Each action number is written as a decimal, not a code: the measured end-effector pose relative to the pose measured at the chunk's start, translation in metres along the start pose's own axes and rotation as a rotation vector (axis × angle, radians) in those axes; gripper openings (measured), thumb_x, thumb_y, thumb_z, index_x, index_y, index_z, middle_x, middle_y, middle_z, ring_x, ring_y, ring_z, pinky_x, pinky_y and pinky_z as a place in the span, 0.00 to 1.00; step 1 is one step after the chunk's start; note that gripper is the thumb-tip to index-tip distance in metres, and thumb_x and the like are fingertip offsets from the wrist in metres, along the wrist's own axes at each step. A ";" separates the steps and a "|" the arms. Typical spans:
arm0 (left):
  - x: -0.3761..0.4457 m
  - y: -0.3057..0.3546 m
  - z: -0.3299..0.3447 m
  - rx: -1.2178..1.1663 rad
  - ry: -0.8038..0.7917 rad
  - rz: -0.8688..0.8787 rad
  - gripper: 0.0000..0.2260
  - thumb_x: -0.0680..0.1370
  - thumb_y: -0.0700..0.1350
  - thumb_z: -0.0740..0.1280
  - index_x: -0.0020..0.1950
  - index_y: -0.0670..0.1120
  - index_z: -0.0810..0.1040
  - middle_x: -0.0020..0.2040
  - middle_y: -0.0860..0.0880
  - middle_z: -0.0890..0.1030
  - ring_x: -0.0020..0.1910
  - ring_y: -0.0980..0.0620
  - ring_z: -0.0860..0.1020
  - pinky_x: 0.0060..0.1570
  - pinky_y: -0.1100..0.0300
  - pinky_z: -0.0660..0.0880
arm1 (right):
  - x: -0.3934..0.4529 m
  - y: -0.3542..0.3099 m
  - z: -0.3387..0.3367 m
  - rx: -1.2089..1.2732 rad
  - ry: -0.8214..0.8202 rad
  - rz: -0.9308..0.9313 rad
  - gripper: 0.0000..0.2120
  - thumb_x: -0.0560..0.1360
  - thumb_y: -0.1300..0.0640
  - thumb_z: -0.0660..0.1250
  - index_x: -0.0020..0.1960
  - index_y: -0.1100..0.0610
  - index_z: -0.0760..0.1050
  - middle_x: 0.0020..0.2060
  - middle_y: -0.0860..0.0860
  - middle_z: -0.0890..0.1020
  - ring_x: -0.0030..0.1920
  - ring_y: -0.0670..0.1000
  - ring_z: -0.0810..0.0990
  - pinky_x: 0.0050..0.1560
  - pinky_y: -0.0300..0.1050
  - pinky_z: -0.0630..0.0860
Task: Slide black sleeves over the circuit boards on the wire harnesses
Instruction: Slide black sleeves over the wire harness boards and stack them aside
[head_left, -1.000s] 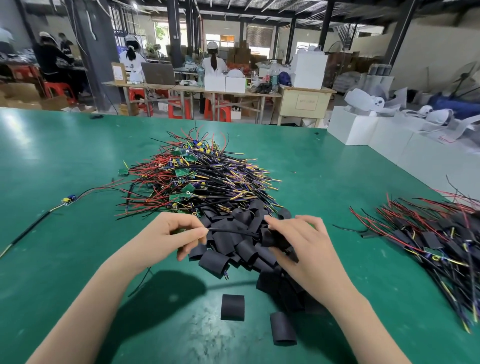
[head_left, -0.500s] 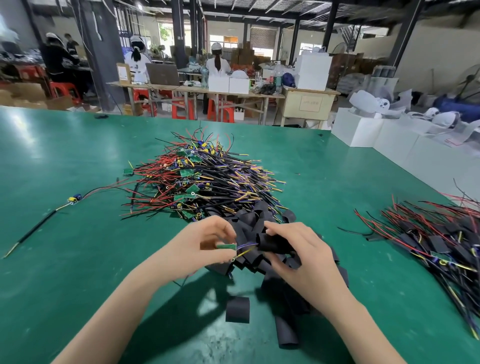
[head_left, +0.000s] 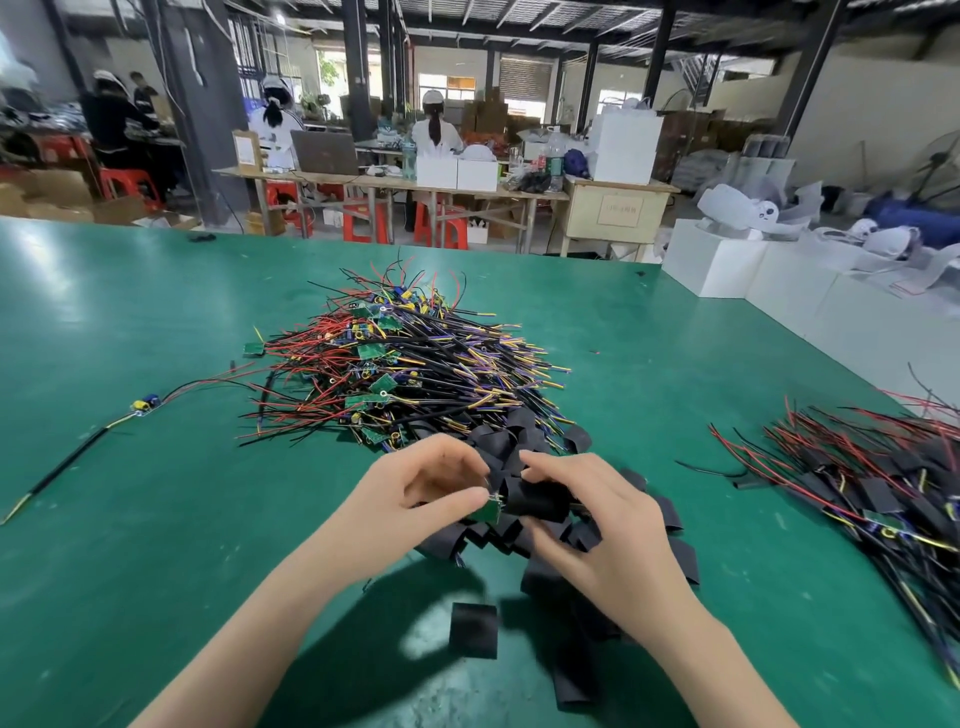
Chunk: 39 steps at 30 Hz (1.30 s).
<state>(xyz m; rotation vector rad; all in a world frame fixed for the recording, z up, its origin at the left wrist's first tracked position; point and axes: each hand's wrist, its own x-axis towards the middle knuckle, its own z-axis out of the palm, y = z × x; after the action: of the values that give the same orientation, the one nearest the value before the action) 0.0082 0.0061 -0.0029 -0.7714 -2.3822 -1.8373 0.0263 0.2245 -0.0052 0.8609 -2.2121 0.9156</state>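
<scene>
My left hand (head_left: 415, 499) pinches a small green circuit board (head_left: 484, 513) on a wire harness. Right beside it, my right hand (head_left: 587, 530) holds a black sleeve (head_left: 537, 501), whose mouth touches the board's edge. Both hands hover over a heap of loose black sleeves (head_left: 524, 447). Behind them lies a big pile of bare wire harnesses (head_left: 405, 364) with green boards and red, black and yellow wires. A pile of sleeved harnesses (head_left: 883, 483) lies at the right.
The green table (head_left: 156, 493) carries one lone harness (head_left: 140, 405) at the left and single sleeves (head_left: 472, 629) near the front edge. White foam boxes (head_left: 727, 265) stand at the far right. People sit at benches beyond the table.
My hands have come closer together. The board in my left hand now meets the mouth of the sleeve in my right hand; the harness wires between them have been fed into the sleeve.
</scene>
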 end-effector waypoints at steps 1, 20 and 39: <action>0.000 -0.001 0.000 0.031 -0.007 -0.043 0.08 0.77 0.47 0.70 0.53 0.46 0.80 0.49 0.50 0.83 0.49 0.52 0.81 0.53 0.59 0.77 | 0.000 0.000 0.000 -0.020 0.010 -0.014 0.23 0.68 0.66 0.74 0.61 0.57 0.77 0.50 0.46 0.81 0.52 0.48 0.79 0.53 0.47 0.76; -0.002 0.004 -0.001 0.138 -0.015 0.068 0.12 0.70 0.39 0.77 0.51 0.48 0.82 0.47 0.53 0.85 0.49 0.55 0.83 0.53 0.66 0.75 | 0.001 0.001 -0.017 0.077 -0.097 0.088 0.29 0.64 0.62 0.78 0.63 0.53 0.76 0.48 0.42 0.81 0.49 0.40 0.79 0.53 0.31 0.72; -0.001 0.002 -0.003 0.173 -0.092 0.081 0.12 0.75 0.38 0.72 0.56 0.49 0.81 0.52 0.55 0.83 0.54 0.55 0.81 0.56 0.67 0.72 | -0.001 0.006 -0.018 0.069 -0.156 0.121 0.26 0.65 0.61 0.78 0.62 0.52 0.76 0.48 0.43 0.82 0.50 0.41 0.79 0.54 0.31 0.72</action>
<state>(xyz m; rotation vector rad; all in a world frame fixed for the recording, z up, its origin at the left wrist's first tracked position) 0.0091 0.0038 -0.0006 -0.9374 -2.4836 -1.5737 0.0275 0.2419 0.0020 0.8637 -2.4006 1.0178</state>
